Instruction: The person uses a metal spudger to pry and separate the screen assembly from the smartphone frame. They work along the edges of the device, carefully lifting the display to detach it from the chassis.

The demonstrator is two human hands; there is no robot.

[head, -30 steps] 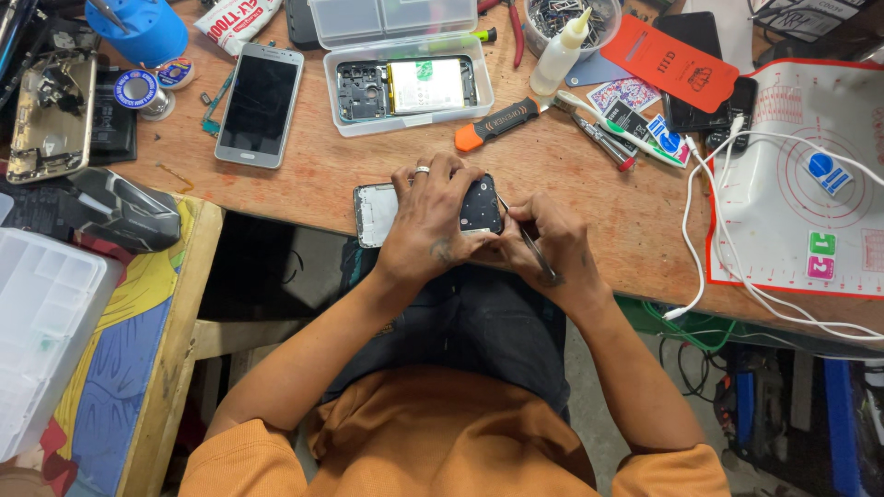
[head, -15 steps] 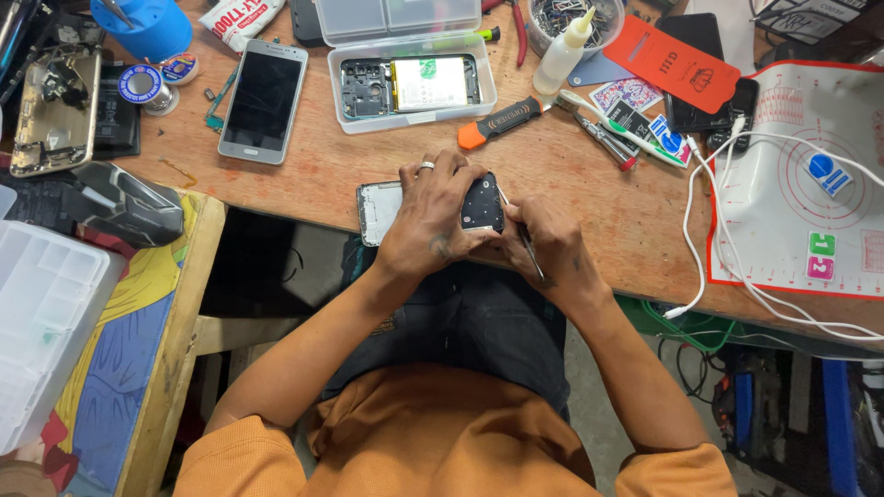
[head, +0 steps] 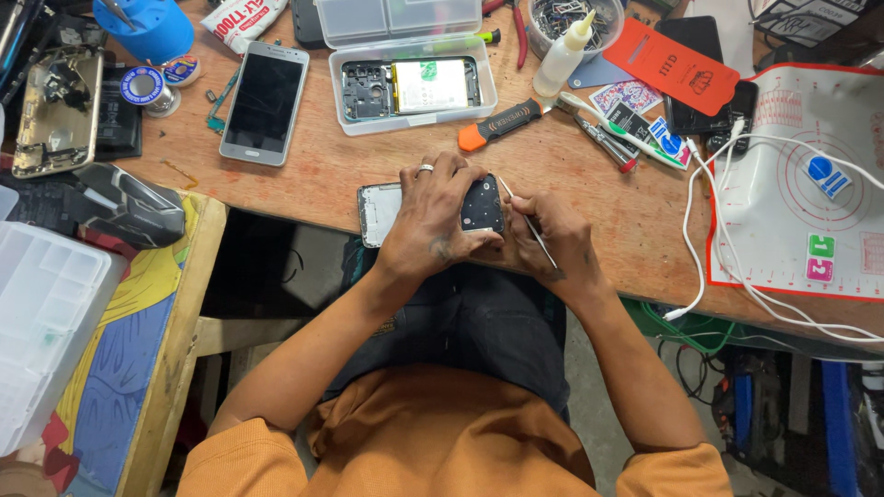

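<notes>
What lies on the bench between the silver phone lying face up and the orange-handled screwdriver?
In the head view, a clear plastic tray sits between the silver phone and the orange-handled screwdriver. It holds an opened phone with its battery showing.

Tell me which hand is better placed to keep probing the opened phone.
Right. The right hand holds the thin tool with its tip at the opened phone, while the left hand is spread over the phone, pinning it.

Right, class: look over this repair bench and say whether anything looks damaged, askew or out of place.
The phone under the left hand lies with its back off, while the right hand holds a thin tool at it. Another opened phone sits in a clear tray, insides bare. A white cable trails off the table edge.
</notes>
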